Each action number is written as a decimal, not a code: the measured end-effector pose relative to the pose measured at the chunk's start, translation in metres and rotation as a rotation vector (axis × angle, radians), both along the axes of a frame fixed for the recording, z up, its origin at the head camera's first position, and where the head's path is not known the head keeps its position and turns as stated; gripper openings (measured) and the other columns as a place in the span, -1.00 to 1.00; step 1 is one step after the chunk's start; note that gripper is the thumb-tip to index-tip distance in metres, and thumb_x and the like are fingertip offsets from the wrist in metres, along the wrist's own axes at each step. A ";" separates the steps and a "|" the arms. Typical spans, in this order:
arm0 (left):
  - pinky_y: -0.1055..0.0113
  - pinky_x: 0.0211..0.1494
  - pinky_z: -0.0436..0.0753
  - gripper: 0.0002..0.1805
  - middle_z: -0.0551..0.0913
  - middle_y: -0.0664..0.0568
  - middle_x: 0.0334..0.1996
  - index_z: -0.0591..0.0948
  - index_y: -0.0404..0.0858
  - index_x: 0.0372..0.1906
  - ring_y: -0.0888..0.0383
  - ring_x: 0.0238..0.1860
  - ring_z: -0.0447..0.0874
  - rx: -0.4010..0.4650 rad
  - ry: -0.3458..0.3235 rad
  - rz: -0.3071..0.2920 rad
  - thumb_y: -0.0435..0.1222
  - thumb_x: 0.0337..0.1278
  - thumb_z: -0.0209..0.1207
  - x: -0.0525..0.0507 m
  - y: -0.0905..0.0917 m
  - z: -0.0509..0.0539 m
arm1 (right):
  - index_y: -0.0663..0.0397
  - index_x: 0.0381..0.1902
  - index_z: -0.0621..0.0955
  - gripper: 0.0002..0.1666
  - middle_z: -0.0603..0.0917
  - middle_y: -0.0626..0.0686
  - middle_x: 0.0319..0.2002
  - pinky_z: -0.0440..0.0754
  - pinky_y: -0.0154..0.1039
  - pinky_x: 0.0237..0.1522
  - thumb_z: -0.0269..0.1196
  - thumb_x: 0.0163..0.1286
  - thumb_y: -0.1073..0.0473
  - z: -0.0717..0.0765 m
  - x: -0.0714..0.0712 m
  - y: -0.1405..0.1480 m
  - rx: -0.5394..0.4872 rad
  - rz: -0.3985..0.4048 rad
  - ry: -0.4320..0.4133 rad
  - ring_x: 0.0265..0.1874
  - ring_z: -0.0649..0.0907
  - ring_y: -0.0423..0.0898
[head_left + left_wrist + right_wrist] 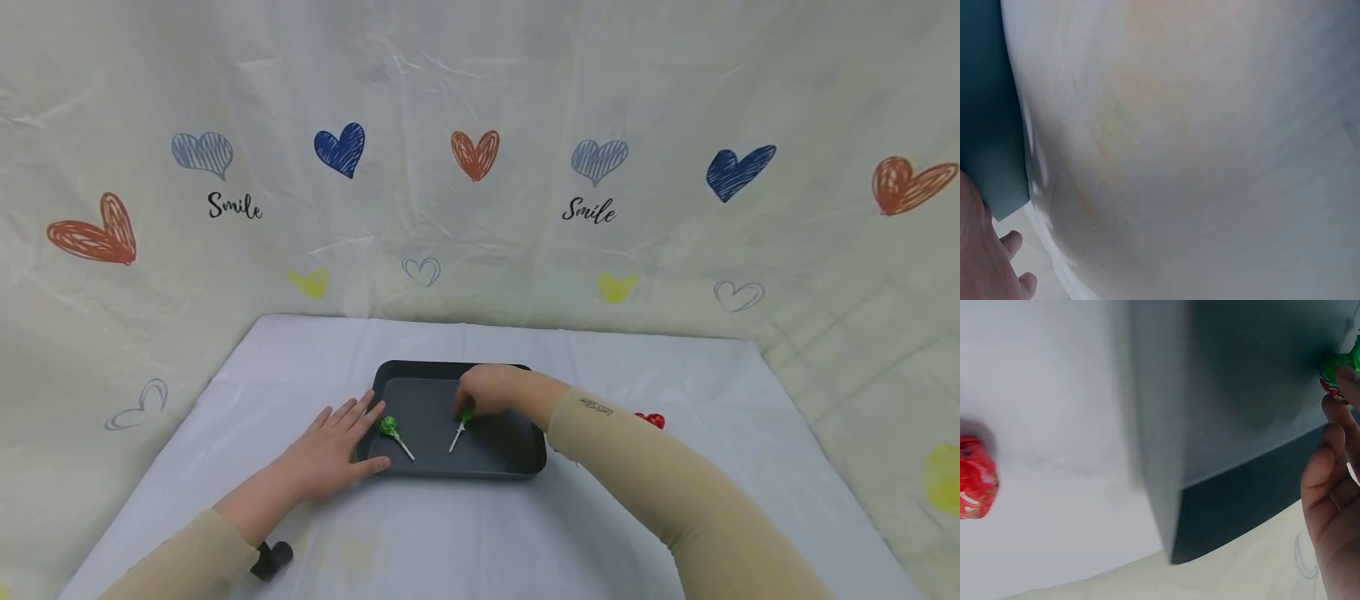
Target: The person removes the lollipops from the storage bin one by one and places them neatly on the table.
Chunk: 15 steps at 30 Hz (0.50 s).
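Observation:
A dark grey rectangular tray [427, 400] lies on the white-covered table. Inside its left part rests a green-wrapped lollipop [389, 427] with its white stick pointing down to the right. My right hand [491, 389] reaches into the tray and pinches the wrapped head of a second green lollipop [466, 415]; in the right wrist view its green wrapper [1338, 369] shows between thumb and fingers. Spread fingers of my left hand [333, 450] lie at the tray's left edge. In the left wrist view, part of that hand [985, 256] shows beside the tray wall [991, 112].
Red-wrapped candies [655, 420] lie right of the tray, partly hidden by the right sleeve [637, 467]. A black object [272, 560] sits near the left forearm. Behind the table hangs a pale backdrop [525, 242] with printed hearts.

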State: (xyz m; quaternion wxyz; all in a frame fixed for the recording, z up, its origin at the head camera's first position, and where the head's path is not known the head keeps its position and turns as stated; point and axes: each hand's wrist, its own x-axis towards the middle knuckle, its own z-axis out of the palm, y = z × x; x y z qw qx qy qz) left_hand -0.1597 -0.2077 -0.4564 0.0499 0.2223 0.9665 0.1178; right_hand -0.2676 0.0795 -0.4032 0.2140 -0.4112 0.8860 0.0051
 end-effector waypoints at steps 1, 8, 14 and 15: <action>-0.29 0.48 -0.05 0.02 -0.05 -0.09 0.59 0.09 -0.12 0.59 -0.23 0.53 -0.03 0.005 0.000 -0.002 0.38 0.20 0.00 0.000 0.000 0.000 | -0.21 -0.06 0.78 -0.68 0.69 -0.22 -0.10 0.58 -0.40 -0.08 0.36 0.31 0.29 0.000 0.000 0.002 0.006 0.000 0.006 -0.10 0.60 -0.29; -0.30 0.48 -0.05 0.01 -0.04 -0.12 0.58 0.10 -0.13 0.58 -0.23 0.53 -0.03 0.019 -0.013 0.001 0.36 0.21 0.03 0.001 0.001 0.003 | -0.25 -0.05 0.78 -0.59 0.65 -0.23 -0.13 0.57 -0.39 -0.08 0.30 0.30 0.38 0.004 0.004 0.014 -0.025 0.003 0.000 -0.10 0.58 -0.29; -0.29 0.48 -0.07 0.03 -0.05 -0.10 0.59 0.08 -0.12 0.59 -0.22 0.54 -0.04 0.009 -0.020 0.005 0.39 0.20 0.00 0.003 0.001 0.005 | -0.22 -0.02 0.78 -0.65 0.66 -0.20 -0.10 0.56 -0.30 0.02 0.37 0.30 0.29 0.016 0.005 0.019 -0.084 -0.026 -0.033 -0.05 0.58 -0.23; -0.28 0.49 -0.07 0.03 -0.05 -0.09 0.59 0.08 -0.12 0.59 -0.20 0.54 -0.05 0.005 -0.021 0.007 0.39 0.20 0.00 0.003 0.001 0.005 | -0.21 -0.02 0.77 -0.66 0.66 -0.20 -0.09 0.56 -0.28 0.05 0.38 0.29 0.27 0.017 0.005 0.020 -0.093 -0.039 -0.043 -0.02 0.58 -0.22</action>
